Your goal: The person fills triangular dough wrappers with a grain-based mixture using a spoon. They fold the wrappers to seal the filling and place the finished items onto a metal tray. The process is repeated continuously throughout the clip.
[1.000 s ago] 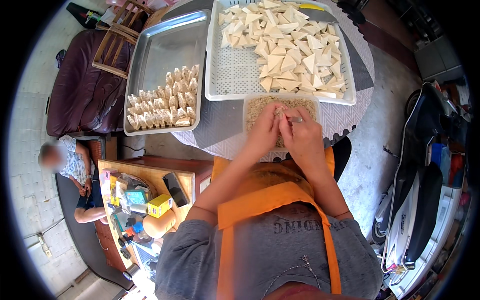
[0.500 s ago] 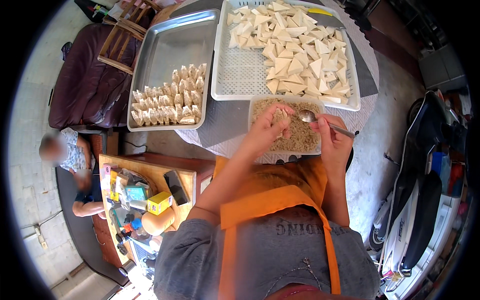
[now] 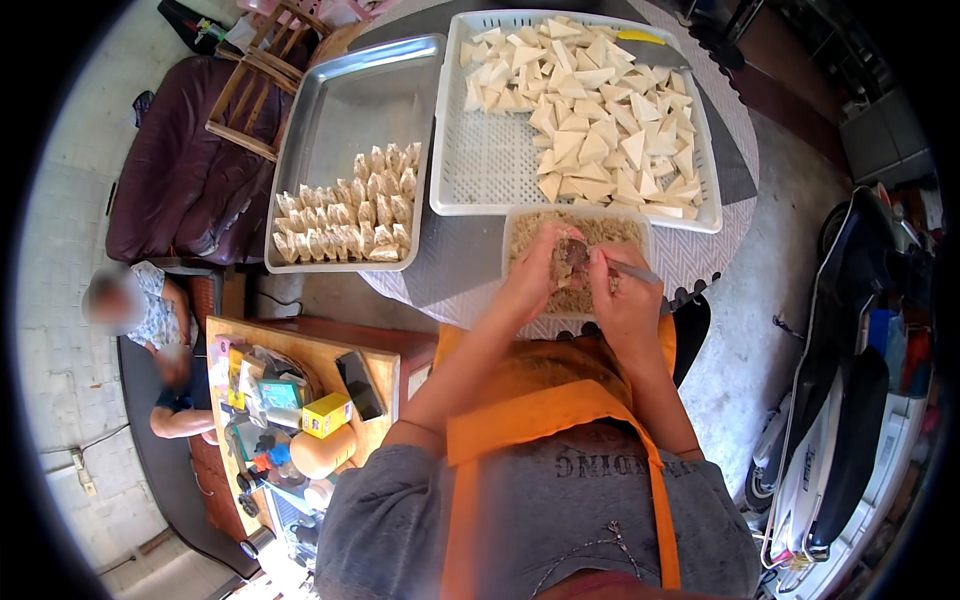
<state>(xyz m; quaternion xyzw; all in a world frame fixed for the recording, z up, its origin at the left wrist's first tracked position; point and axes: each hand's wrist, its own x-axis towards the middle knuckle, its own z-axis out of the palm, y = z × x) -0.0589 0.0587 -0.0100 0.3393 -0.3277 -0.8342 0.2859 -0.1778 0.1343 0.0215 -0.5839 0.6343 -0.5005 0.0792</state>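
Observation:
Over a clear plastic tub (image 3: 515, 232) of light brown minced filling (image 3: 618, 232), my hands meet. My left hand (image 3: 535, 268) is closed around a small piece of tofu (image 3: 563, 278), mostly hidden by the fingers. A metal spoon (image 3: 634, 271) is gripped in my right hand (image 3: 618, 305), its bowl pressed against the tofu. Behind the tub, a white perforated basket (image 3: 487, 180) holds many pale tofu triangles (image 3: 590, 150). To the left, a metal tray (image 3: 360, 100) has rows of filled tofu pieces (image 3: 340, 215) standing near its front.
A yellow-handled knife (image 3: 642, 38) lies in the basket's far right corner. At lower left, a wooden table (image 3: 385, 350) carries a phone (image 3: 358, 385), a yellow box (image 3: 327, 415) and clutter. Another person (image 3: 160, 300) sits at far left. A scooter (image 3: 840, 380) stands at right.
My right hand has moved left, bringing the spoon from above the filling onto the tofu in my left hand. The whole view has shifted slightly.

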